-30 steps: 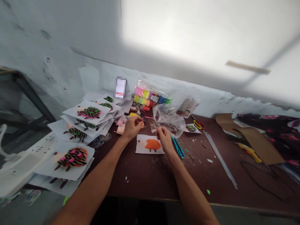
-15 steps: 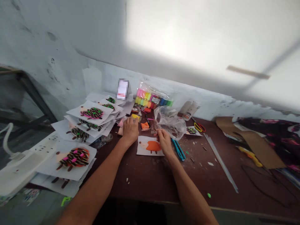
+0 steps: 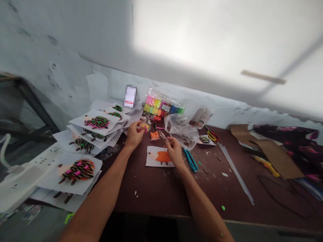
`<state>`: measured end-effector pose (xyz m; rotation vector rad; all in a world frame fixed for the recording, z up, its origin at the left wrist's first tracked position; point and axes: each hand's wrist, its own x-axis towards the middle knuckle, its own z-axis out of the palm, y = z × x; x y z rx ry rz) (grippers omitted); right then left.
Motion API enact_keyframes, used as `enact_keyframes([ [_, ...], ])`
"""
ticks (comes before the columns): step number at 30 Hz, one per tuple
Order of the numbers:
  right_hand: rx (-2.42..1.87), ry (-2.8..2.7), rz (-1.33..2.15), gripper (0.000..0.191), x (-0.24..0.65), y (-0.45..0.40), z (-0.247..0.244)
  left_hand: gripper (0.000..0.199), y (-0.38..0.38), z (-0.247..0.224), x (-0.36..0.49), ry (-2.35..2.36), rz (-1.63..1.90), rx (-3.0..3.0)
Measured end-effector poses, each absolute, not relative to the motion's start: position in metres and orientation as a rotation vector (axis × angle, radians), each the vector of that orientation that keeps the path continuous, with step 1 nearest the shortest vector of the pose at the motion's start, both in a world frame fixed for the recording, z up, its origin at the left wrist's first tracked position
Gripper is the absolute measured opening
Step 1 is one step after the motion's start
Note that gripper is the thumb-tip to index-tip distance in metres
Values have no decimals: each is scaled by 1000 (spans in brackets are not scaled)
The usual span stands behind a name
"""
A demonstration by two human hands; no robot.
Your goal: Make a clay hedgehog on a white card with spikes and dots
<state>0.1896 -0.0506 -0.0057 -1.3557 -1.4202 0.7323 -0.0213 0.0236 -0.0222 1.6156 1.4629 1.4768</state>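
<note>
Orange hedgehog card (image 3: 163, 156), seemingly part-made, flat on the table (image 3: 156, 188).
Body, snout and legs are on; dark spines, as on the stacked hedgehog cards (image 3: 97, 121), are lacking. The right hand (image 3: 174, 150) pinches a clear plastic wrapper (image 3: 163, 135); the left hand (image 3: 134, 135), apart, touches a yellow clay packet (image 3: 145, 126), grip unclear.

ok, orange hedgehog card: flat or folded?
Flat. The card lies on the table, orange body showing, no crease visible; the right hand hides its upper right corner, so can't tell there.
</note>
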Motion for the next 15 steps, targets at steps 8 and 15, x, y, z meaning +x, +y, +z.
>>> enact_keyframes([
  [8,-1411,-1583,616,21,191,-52,-9,37,13,-21,-16,1688,1275,2001],
  [15,-1407,-2008,305,24,188,-58,-4,46,1,-20,2,1455,931,2240],
])
